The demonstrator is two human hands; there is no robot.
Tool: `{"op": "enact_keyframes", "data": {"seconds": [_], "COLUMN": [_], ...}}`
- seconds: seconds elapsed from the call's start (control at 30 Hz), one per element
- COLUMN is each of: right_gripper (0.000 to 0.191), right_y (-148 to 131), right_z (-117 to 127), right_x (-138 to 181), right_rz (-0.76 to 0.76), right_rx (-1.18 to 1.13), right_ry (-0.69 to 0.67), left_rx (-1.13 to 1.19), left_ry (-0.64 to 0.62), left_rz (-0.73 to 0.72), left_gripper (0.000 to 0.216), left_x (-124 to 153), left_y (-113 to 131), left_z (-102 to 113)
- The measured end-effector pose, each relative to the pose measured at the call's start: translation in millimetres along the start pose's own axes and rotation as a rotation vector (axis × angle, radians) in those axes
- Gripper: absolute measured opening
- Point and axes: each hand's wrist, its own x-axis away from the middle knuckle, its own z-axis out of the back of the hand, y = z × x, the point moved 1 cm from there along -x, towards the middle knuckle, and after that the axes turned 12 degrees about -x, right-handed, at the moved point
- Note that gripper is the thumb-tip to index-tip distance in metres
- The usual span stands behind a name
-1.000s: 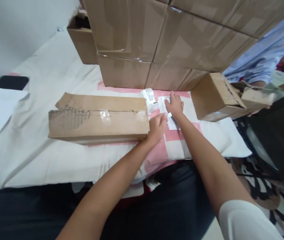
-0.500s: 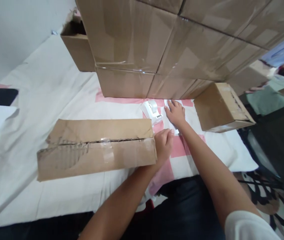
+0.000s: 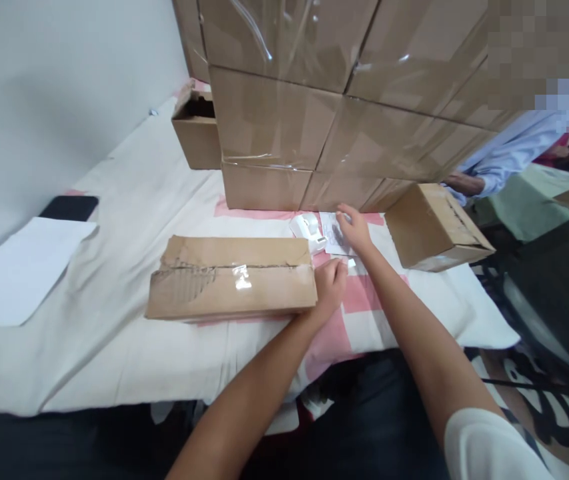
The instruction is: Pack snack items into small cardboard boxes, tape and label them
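My left hand (image 3: 331, 285) is closed in a pinch at the right end of a long cardboard box (image 3: 234, 287). A small shiny strip of tape (image 3: 351, 263) shows at its fingertips. My right hand (image 3: 355, 230) is over a printed sheet of paper (image 3: 333, 235), its fingers bent and apart with nothing visible in them. Just left of the sheet stands a white tape dispenser (image 3: 308, 230), close behind the box's right corner.
Large taped cartons (image 3: 274, 127) rise behind the hands. An open cardboard box (image 3: 434, 230) lies at the right, another (image 3: 197, 137) at the back left. White paper (image 3: 29, 267) and a dark flat object (image 3: 71, 208) lie far left. A person's sleeve (image 3: 509, 157) shows beyond the cartons.
My right hand has lifted its fingers from lying flat on the paper, uncovering more of the print. My left hand keeps its pinch. The camera view has shifted.
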Motion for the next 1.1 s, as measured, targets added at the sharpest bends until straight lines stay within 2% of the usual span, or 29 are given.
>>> {"op": "enact_keyframes", "data": {"seconds": [0.07,0.1,0.23,0.3,0.43,0.53,0.63,0.7,0.77,0.83,0.93,1.0,1.03,1.1], "right_gripper": [0.047,0.048,0.042,0.038,0.03,0.027,0.023,0.022,0.023,0.022,0.02,0.02,0.021,0.022], "right_y": [-19,-29,-63,-70,-65,-52,-40,-39,-45,-57,-80,-94,-99,-106], "right_z": [23,34,68,74,74,79,78,64,38,6,-36,-53,-59,-63], "right_x": [11,21,79,108,151,171,181,181,178,176,174,175,177,181], "right_rz": [-0.016,-0.029,-0.158,-0.2,-0.179,-0.171,-0.163,-0.145,-0.123,-0.098,-0.049,-0.02,-0.01,-0.004], "right_rx": [-0.053,-0.09,-0.312,-0.396,-0.469,-0.491,-0.517,-0.558,-0.612,-0.661,-0.702,-0.711,-0.712,-0.713], "right_ry": [0.023,-0.014,-0.33,-0.35,-0.164,0.059,0.275,0.321,0.292,0.238,0.164,0.122,0.101,0.056], "left_rx": [0.035,0.052,0.094,0.091,0.023,-0.082,-0.22,-0.307,-0.374,-0.436,-0.503,-0.658,-0.783,-1.033], "left_ry": [0.023,0.032,0.034,0.005,-0.098,-0.172,-0.19,-0.16,-0.099,0.006,0.341,0.605,0.683,0.695], "left_rz": [0.0,-0.001,-0.031,-0.068,-0.2,-0.353,-0.539,-0.675,-0.805,-0.9,-0.907,-0.766,-0.652,-0.408], "left_gripper": [0.037,0.04,0.05,0.053,0.049,0.046,0.043,0.043,0.041,0.04,0.031,0.022,0.023,0.031], "left_x": [-2,-3,-3,-2,-1,7,39,71,102,119,111,94,86,73], "left_y": [-3,-4,-13,-18,-21,-11,7,15,18,21,35,46,50,53], "left_z": [0,-1,-5,-7,-6,0,13,30,59,96,154,180,187,191]}}
